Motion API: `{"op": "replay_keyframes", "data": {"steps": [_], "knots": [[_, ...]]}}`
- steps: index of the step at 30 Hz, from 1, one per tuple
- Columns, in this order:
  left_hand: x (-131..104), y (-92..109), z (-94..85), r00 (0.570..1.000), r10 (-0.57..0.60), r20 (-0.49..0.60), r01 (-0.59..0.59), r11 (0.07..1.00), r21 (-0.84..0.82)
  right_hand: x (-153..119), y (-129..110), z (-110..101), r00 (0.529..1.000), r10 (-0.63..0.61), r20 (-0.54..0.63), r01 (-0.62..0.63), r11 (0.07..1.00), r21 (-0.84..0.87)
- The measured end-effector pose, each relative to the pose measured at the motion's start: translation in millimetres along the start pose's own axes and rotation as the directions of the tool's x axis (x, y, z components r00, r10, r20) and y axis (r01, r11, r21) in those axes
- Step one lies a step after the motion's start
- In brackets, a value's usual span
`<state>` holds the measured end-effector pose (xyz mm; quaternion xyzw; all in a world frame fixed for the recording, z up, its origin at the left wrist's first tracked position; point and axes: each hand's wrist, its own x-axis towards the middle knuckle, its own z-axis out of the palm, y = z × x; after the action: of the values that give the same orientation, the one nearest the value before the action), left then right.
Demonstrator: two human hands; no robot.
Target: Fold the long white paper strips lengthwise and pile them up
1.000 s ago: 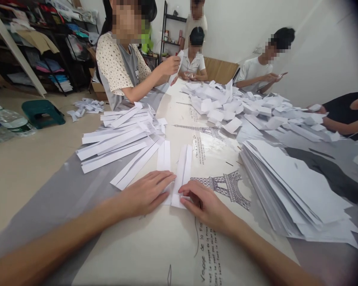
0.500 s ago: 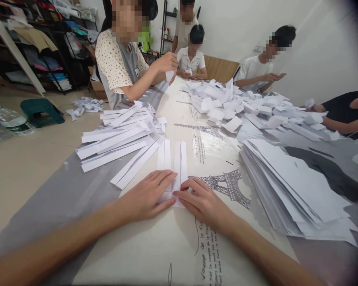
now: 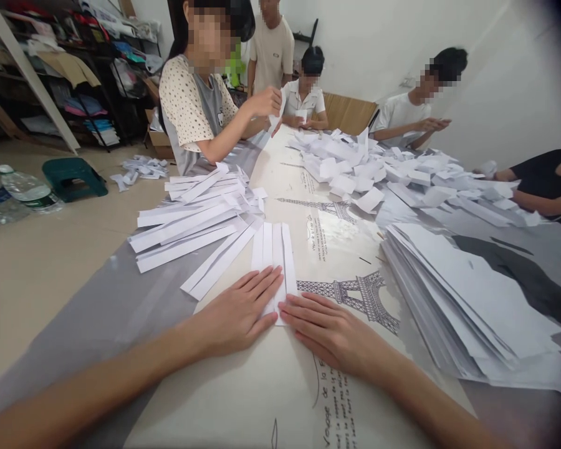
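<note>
A folded white paper strip (image 3: 283,249) lies lengthwise in front of me, with a second folded strip (image 3: 262,244) close along its left side. My left hand (image 3: 245,305) rests flat across the lower part of both strips, fingers stretched out. On the right edge of the first strip lie the fingertips of my right hand (image 3: 330,324), its fingers straight and side by side. The lower ends of the strips are partly hidden under my hands. To the left, a heap of folded paper strips (image 3: 191,215) spreads over the grey cloth.
A stack of white paper sheets (image 3: 477,299) stands at the right, and a pile of small folded papers (image 3: 355,168) lies beyond. Several people sit or stand around the table (image 3: 215,399). A green stool (image 3: 72,178) and a water bottle (image 3: 28,190) are on the floor.
My right fingers have gone from bent to stretched flat on the strip's right edge. My left hand has shifted slightly onto the strip. The view has moved a little.
</note>
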<state>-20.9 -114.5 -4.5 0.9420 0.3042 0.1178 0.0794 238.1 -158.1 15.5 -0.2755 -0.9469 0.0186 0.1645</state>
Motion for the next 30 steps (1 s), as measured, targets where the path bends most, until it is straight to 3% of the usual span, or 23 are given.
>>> {"op": "replay_keyframes", "data": {"steps": [13,20,30], "knots": [[2,4,-6.0,1.0,-0.02,0.024,0.02,1.0,-0.002,-2,2,1,1.0,0.013,0.026,-0.012,1.0,-0.014],[14,6,-5.9,0.997,-0.058,-0.045,0.059,0.998,0.011,-1,8,-3,0.994,0.065,0.091,-0.076,0.988,0.134],[16,-7,2.3,0.994,-0.038,-0.1,0.037,0.999,-0.02,-1,13,-7,0.991,0.054,0.125,-0.078,0.977,0.197]]}}
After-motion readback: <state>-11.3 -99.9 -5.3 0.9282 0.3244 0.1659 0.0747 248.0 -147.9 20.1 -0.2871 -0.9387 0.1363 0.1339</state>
